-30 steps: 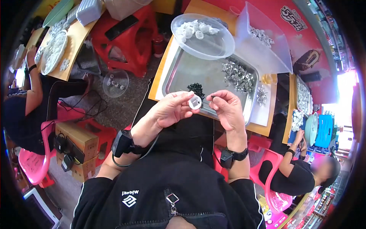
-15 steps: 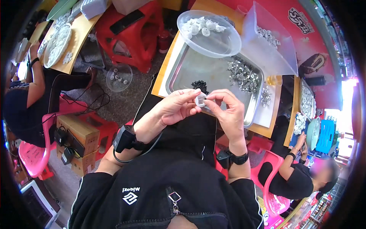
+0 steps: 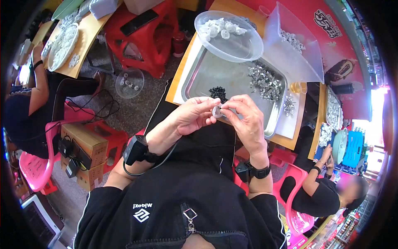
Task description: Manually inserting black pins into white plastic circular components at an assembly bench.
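Observation:
Between my hands, over the near edge of the metal tray (image 3: 195, 79), is a small round white plastic part (image 3: 216, 111). My left hand (image 3: 195, 115) pinches it between thumb and fingers, the other fingers curled. From the right, the thumb and forefinger of my right hand (image 3: 245, 116) close together at the part's edge; whether they hold a tiny piece there is too small to tell. Just beyond my hands lies a pile of small black pieces (image 3: 217, 93) in the tray. Shiny metal pieces (image 3: 266, 83) are heaped at the tray's right side.
A clear round bowl (image 3: 248, 52) of white parts overhangs the tray's far edge. Beside it stands a translucent bin (image 3: 306, 62). More metal bits (image 3: 289, 106) lie right of the tray. Red stools (image 3: 145, 45) stand at far left. Co-workers sit left and right.
The white part has turned, so its open face shows less. My right fingers have shifted slightly left against it; my left hand has barely moved.

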Motion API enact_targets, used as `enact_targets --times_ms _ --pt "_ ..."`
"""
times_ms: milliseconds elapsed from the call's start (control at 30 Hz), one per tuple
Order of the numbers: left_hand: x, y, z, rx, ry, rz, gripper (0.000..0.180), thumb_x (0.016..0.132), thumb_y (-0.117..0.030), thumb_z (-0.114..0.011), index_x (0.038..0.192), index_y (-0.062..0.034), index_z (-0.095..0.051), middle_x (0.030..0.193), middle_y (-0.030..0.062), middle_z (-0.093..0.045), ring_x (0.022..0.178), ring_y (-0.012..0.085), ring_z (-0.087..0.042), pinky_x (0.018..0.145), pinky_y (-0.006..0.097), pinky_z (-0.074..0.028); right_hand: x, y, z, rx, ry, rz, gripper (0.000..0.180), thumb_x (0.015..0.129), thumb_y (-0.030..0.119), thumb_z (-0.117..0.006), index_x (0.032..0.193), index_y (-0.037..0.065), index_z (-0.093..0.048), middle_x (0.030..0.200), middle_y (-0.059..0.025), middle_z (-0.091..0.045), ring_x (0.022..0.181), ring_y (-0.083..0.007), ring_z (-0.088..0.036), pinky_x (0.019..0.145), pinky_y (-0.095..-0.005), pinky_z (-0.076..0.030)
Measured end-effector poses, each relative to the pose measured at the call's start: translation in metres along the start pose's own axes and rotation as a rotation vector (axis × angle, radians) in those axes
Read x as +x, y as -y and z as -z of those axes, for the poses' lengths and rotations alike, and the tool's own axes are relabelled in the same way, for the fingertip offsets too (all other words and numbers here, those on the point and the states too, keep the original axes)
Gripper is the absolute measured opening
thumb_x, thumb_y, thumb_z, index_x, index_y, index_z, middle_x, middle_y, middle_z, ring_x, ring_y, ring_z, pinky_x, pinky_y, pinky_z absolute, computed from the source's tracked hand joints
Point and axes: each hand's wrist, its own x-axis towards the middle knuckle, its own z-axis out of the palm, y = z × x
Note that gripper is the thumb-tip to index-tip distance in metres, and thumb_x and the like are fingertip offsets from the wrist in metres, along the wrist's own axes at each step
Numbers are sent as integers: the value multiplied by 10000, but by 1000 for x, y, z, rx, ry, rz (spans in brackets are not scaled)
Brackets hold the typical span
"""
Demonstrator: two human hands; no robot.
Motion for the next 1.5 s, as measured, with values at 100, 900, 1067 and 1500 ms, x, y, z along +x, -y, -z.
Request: enact_targets --times_ms 100,900,1067,1500 --pt "1 1 0 21 -8 -16 193 884 -272 -624 858 -81 -614 772 6 -633 595 62 -582 549 172 -477 0 -1 -2 -72 -13 69 142 727 46 -700 859 70 -653 873 -53 -587 828 -234 -575 736 -336 -454" --pt "1 20 13 25 107 185 286 906 -335 -581 771 -83 -592 639 -36 -539 445 20 -425 398 150 -315 2 -6 16 -124 277 492 157 730 15 -655 876 32 -601 887 -61 -590 862 -241 -575 800 -353 -435" --pt "-4 13 6 46 105 93 229 879 -275 -635 813 -57 -614 670 -20 -576 529 12 -503 453 133 -388 -8 -5 10 -40 217 308 191 724 26 -677 897 45 -598 885 -73 -587 867 -257 -580 783 -355 -454" --pt "-6 7 8 381 141 88 302 912 -291 -583 929 7 -628 727 16 -612 603 62 -572 544 172 -462 -11 -2 20 175 246 8 130 772 93 -694 854 20 -624 812 -85 -601 725 -204 -591 657 -312 -472"
